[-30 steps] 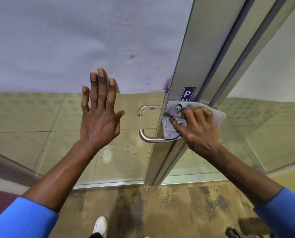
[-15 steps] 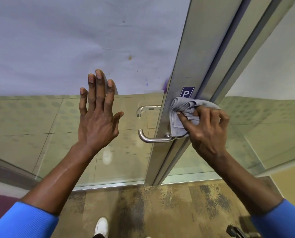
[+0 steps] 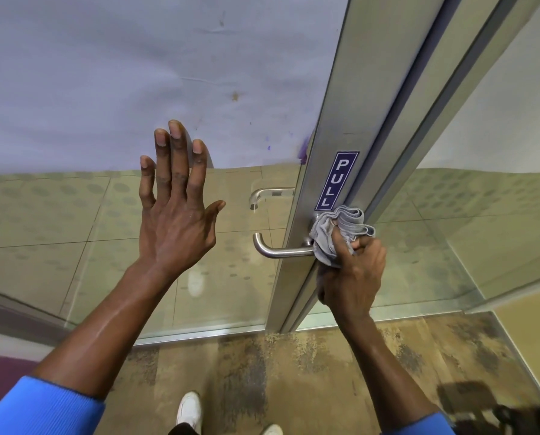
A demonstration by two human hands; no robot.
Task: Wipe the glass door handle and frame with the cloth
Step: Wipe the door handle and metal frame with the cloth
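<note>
The right hand (image 3: pixel 353 274) has its fingers (image 3: pixel 367 249) curled shut around a crumpled grey cloth (image 3: pixel 338 233), which bunches out above the knuckles and toward the thumb side. The cloth is pressed against the metal door frame (image 3: pixel 350 105) at the base of the lever handle (image 3: pixel 278 251), covering the spot where the handle meets the frame; the handle's curved free end sticks out bare to the left. Just above the cloth, touching its top folds, sits a blue PULL sticker (image 3: pixel 336 180) on the frame. A second lever handle (image 3: pixel 270 194) shows through the glass, higher up on the far side.

The left hand (image 3: pixel 176 215) is spread wide with fingers straight, holding nothing, its palm laid flat toward the glass door panel (image 3: pixel 58 215), well left of the handle. A white shoe (image 3: pixel 188 409) stands on the patterned carpet (image 3: pixel 262 372) below.
</note>
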